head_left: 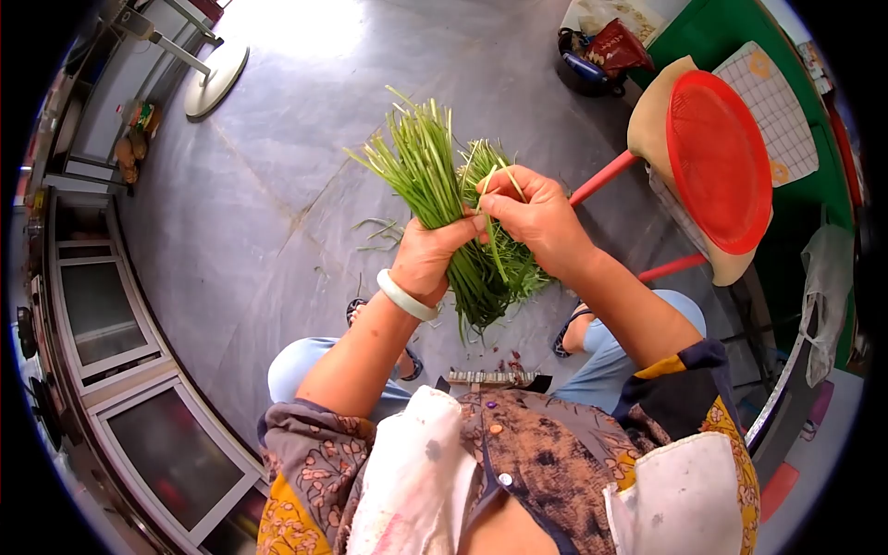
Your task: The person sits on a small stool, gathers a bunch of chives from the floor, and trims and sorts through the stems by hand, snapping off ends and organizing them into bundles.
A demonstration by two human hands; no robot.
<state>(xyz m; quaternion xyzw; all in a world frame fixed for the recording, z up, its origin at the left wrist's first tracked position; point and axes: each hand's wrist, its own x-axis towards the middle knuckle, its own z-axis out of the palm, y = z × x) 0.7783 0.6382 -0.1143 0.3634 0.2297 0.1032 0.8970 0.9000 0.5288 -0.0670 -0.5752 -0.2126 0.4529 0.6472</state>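
Observation:
My left hand [427, 259], with a pale bangle [404, 296] at the wrist, is wrapped round a thick bunch of garlic chives [421, 157]. Their pale cut ends point up and away from me, and the dark green leaves hang below the fist. Just to the right, my right hand [541, 222] pinches a few loose chive strands [493, 236] between thumb and fingers, close against the bunch. Beneath both hands a loose heap of chives and trimmings [527, 276] lies on the floor, partly hidden by the hands.
A red plastic basket [721, 162] rests on a red-legged stool [606, 176] at the right. Beyond it stands a dark pot [592, 74] with packets in it. A fan base [217, 81] is at the far left, glass-fronted cabinets [111, 310] along the left. Scraps dot the grey floor [231, 203].

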